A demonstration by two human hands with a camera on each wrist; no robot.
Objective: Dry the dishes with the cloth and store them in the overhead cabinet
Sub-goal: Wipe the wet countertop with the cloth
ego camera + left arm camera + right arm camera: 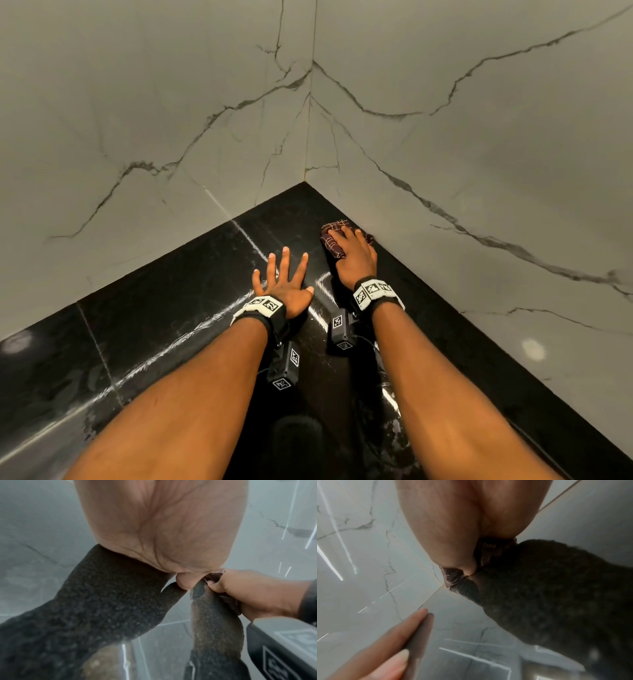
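Note:
A maroon checked cloth [333, 229] lies bunched on the black counter [164, 329], close to the right wall near the corner. My right hand [352, 255] lies over it, fingers draped across the top. In the left wrist view the right hand [257, 595] has its thumb and curled fingers pinching the cloth [215, 575]. The right wrist view shows the cloth [452, 577] under my right hand [462, 520]. My left hand [284, 274] presses flat on the counter beside it, fingers spread, holding nothing. No dishes or cabinet are in view.
Two grey marble walls [479, 154] meet at the corner [306, 178] right behind the hands and close off the counter at back and right. The glossy black counter runs to the left and towards me, with pale veins and reflections.

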